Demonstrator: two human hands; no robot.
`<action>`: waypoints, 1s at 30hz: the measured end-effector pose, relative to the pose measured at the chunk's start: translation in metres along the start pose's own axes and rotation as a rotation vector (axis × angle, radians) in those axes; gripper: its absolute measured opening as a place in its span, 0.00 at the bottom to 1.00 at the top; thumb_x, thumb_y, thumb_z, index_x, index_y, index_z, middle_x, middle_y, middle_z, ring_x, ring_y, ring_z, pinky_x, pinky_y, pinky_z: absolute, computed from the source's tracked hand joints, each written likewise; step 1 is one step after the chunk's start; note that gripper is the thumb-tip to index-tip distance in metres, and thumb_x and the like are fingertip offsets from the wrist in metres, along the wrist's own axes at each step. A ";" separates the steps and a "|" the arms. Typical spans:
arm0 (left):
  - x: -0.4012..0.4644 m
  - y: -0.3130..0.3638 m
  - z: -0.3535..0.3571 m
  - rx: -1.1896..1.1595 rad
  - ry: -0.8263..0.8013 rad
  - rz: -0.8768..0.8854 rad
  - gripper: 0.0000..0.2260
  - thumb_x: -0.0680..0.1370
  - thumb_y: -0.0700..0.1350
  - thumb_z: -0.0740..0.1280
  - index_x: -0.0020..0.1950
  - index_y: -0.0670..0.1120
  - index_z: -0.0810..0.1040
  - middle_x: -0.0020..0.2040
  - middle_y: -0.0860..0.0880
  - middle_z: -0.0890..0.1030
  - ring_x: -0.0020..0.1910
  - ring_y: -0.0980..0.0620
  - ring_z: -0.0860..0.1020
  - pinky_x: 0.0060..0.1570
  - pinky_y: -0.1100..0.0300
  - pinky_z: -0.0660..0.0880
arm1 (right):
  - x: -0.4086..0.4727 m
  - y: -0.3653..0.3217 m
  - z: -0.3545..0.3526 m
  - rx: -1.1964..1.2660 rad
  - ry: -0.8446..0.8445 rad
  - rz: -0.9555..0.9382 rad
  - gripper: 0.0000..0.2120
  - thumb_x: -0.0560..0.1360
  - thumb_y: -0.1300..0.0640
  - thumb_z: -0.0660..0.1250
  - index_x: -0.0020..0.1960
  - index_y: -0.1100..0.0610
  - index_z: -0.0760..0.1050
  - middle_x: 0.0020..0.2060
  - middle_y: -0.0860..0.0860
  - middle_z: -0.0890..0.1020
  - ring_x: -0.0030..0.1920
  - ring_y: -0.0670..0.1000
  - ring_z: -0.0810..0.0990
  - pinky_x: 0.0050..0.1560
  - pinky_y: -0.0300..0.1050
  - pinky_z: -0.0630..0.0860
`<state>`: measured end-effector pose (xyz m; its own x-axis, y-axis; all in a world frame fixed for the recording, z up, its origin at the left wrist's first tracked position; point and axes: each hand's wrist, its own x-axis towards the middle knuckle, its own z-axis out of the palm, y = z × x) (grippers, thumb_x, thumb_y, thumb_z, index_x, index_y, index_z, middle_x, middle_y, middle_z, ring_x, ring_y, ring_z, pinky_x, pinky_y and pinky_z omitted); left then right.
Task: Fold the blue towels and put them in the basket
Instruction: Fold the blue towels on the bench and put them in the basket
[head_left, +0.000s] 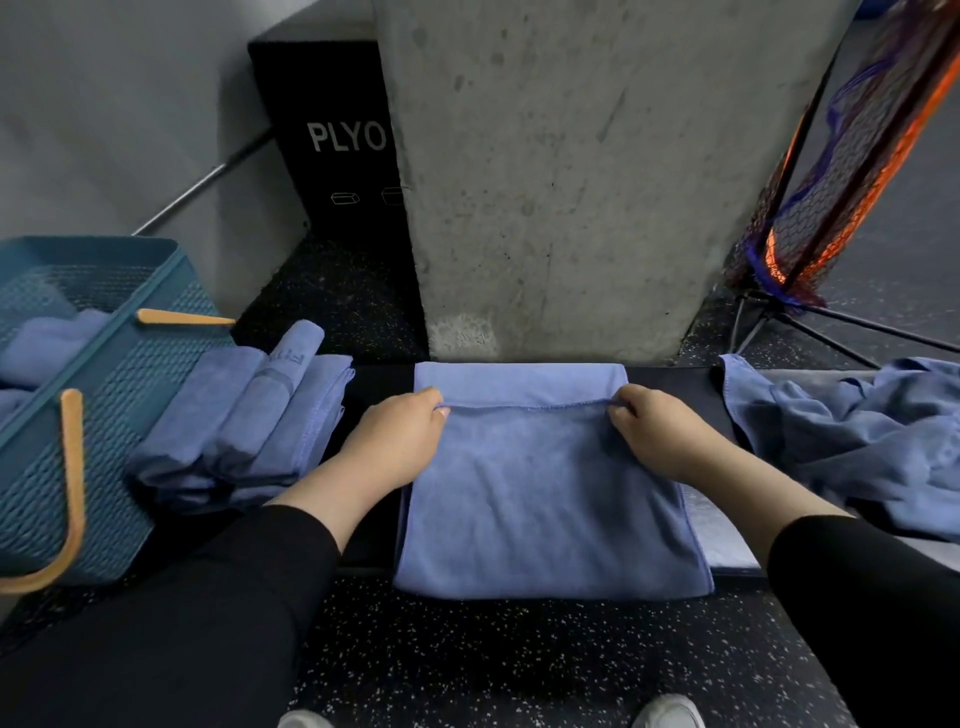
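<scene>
Your left hand (402, 434) and right hand (657, 428) each pinch the folded edge of the blue microfibre towel (545, 519) at frame centre.

A gym: plyo box (343, 145), speckled rubber floor (467, 654).

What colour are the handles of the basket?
The handles of the teal basket are light orange-tan, seen best in the head view.

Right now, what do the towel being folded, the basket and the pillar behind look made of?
Towel being folded: soft matte blue cloth, probably microfibre; fine nap, stitched hem.
Basket: teal, likely moulded plastic; regular perforated walls, rigid rim. Its handles look like tan wood or wood-look plastic.
Pillar: bare concrete; grey, pitted, mottled.
</scene>
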<state>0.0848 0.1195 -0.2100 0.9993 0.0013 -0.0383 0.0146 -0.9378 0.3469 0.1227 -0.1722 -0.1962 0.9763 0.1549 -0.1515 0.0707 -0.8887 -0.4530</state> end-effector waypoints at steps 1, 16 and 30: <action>-0.005 0.001 -0.002 -0.007 -0.016 0.004 0.13 0.85 0.49 0.56 0.44 0.45 0.66 0.35 0.49 0.72 0.37 0.46 0.72 0.34 0.52 0.61 | -0.005 -0.001 -0.003 -0.012 -0.014 0.006 0.11 0.81 0.56 0.57 0.47 0.60 0.74 0.45 0.58 0.81 0.48 0.60 0.77 0.45 0.49 0.70; -0.077 0.005 -0.042 -0.705 -0.203 -0.019 0.15 0.82 0.50 0.61 0.41 0.41 0.71 0.37 0.47 0.75 0.38 0.51 0.72 0.42 0.50 0.72 | -0.082 -0.002 -0.053 0.391 -0.192 -0.025 0.12 0.79 0.60 0.60 0.37 0.59 0.73 0.32 0.52 0.71 0.36 0.49 0.68 0.37 0.46 0.65; -0.001 0.009 -0.028 -0.451 0.142 -0.121 0.14 0.84 0.49 0.59 0.40 0.46 0.71 0.35 0.50 0.75 0.37 0.50 0.72 0.36 0.55 0.65 | -0.003 -0.018 -0.028 0.401 0.152 0.037 0.18 0.81 0.53 0.65 0.33 0.55 0.70 0.24 0.44 0.71 0.28 0.45 0.68 0.29 0.38 0.64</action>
<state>0.0847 0.1206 -0.1804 0.9840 0.1777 0.0144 0.1130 -0.6841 0.7205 0.1242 -0.1687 -0.1633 0.9979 0.0339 -0.0560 -0.0206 -0.6495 -0.7600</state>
